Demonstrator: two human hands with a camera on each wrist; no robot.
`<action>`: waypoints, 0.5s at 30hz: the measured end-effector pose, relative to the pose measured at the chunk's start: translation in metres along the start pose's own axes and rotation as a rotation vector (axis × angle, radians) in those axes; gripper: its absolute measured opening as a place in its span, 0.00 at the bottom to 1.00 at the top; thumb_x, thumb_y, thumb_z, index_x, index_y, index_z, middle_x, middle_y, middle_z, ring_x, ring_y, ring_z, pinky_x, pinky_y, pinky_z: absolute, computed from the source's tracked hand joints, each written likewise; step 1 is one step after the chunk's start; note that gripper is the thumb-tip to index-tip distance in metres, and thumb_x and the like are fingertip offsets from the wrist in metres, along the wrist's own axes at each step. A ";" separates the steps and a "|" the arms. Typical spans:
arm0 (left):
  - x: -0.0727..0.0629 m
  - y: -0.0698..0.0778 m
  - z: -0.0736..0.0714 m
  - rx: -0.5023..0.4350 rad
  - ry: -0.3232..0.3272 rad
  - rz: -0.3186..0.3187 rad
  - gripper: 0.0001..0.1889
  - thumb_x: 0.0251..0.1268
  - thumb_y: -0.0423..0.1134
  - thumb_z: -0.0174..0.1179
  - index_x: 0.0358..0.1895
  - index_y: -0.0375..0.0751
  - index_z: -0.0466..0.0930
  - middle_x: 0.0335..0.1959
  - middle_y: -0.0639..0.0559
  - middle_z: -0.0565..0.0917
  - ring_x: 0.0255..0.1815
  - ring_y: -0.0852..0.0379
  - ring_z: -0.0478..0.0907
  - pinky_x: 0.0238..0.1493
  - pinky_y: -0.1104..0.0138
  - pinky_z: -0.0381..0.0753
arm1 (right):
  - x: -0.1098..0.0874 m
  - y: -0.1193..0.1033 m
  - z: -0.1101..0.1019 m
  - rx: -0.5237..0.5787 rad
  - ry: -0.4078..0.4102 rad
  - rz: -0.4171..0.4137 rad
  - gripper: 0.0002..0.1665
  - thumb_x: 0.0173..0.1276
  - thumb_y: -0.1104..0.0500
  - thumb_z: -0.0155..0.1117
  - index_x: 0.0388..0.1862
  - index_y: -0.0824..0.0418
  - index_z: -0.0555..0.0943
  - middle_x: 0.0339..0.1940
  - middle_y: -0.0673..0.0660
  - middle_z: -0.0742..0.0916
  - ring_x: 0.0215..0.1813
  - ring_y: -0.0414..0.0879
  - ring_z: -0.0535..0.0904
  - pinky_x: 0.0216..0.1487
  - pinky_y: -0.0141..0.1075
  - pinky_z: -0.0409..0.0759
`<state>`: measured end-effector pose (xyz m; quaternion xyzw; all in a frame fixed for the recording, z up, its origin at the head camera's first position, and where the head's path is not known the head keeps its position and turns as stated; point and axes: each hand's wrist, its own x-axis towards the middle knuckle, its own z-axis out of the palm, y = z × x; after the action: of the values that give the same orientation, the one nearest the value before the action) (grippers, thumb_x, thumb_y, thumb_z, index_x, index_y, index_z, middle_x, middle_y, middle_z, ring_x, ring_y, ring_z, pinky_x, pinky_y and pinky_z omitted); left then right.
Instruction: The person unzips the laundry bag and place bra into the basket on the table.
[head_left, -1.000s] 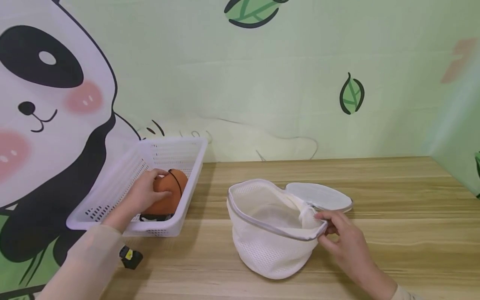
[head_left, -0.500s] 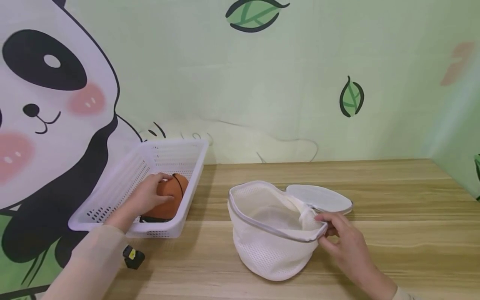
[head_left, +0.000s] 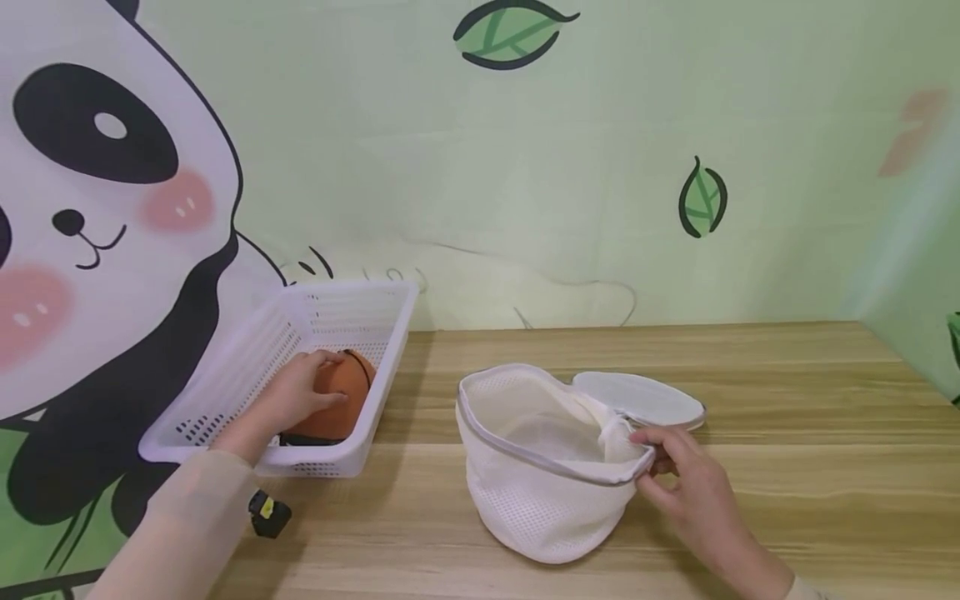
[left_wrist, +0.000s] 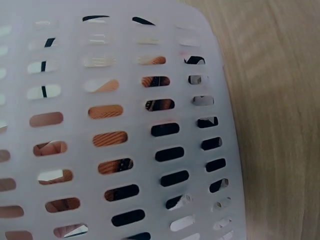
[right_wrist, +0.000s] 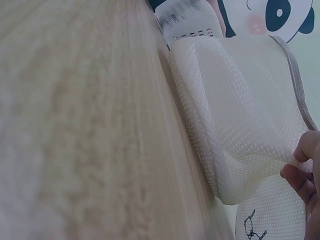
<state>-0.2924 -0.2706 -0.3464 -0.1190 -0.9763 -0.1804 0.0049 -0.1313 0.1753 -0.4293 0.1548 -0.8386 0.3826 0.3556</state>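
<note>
My left hand [head_left: 294, 392] reaches into a white plastic basket [head_left: 412, 321], its thumb and fingers curled round a rounded orange thing [head_left: 352, 400] with a black curved line. Ribbed orange fabric [left_wrist: 109, 138] and black parts show through the basket's slots in the left wrist view. A dark edge lies beneath the orange thing; the basket's front wall hides the rest. With thumb and fingertips, my right hand [head_left: 693, 492] pinches the rim of an unzipped white mesh laundry bag [head_left: 547, 517]. The bag stands upright with its mouth open, and its round lid [head_left: 637, 396] lies folded back behind.
A small black object with a yellow mark [head_left: 268, 512] sits on the wooden table [head_left: 825, 467] in front of the basket, beside my left sleeve [head_left: 187, 517]. A green panda-print backdrop [head_left: 585, 167] rises behind the table.
The orange thing and my left hand have sunk slightly in the basket, and less of the black-and-white part beneath shows. My right hand keeps its pinch on the bag's rim; the head view has shifted slightly.
</note>
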 end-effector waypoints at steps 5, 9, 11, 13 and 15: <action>0.000 0.000 0.000 0.003 -0.017 0.000 0.31 0.60 0.40 0.65 0.65 0.34 0.67 0.61 0.29 0.71 0.63 0.33 0.67 0.64 0.40 0.67 | 0.000 -0.001 0.000 -0.005 -0.006 0.011 0.27 0.41 0.81 0.66 0.43 0.64 0.80 0.39 0.54 0.83 0.33 0.24 0.74 0.29 0.18 0.75; 0.001 -0.001 -0.001 0.007 -0.020 0.001 0.31 0.60 0.40 0.65 0.65 0.34 0.67 0.62 0.29 0.71 0.64 0.32 0.67 0.64 0.40 0.66 | 0.001 -0.001 0.000 -0.018 -0.006 0.014 0.27 0.41 0.81 0.67 0.42 0.64 0.80 0.39 0.53 0.83 0.32 0.25 0.74 0.29 0.17 0.74; 0.001 -0.001 -0.001 0.005 -0.024 0.000 0.31 0.60 0.40 0.65 0.65 0.33 0.67 0.62 0.29 0.71 0.64 0.32 0.66 0.64 0.40 0.66 | 0.001 -0.001 -0.001 -0.021 -0.006 0.014 0.27 0.41 0.81 0.67 0.43 0.63 0.80 0.38 0.53 0.83 0.32 0.25 0.74 0.29 0.17 0.74; 0.001 -0.001 -0.001 -0.003 -0.029 -0.010 0.31 0.60 0.40 0.65 0.65 0.33 0.67 0.62 0.29 0.71 0.64 0.33 0.66 0.65 0.41 0.66 | 0.001 -0.001 -0.001 -0.022 -0.007 0.016 0.27 0.41 0.81 0.67 0.43 0.63 0.80 0.38 0.52 0.83 0.32 0.25 0.74 0.28 0.18 0.74; 0.001 -0.001 -0.001 -0.008 -0.034 -0.016 0.30 0.60 0.39 0.65 0.65 0.33 0.67 0.63 0.29 0.71 0.65 0.33 0.66 0.65 0.40 0.66 | 0.001 -0.001 -0.001 -0.023 -0.007 0.015 0.27 0.41 0.81 0.67 0.42 0.63 0.80 0.38 0.52 0.83 0.32 0.25 0.74 0.27 0.19 0.74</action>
<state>-0.2934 -0.2720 -0.3458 -0.1144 -0.9765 -0.1824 -0.0133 -0.1305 0.1755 -0.4275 0.1456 -0.8453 0.3750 0.3516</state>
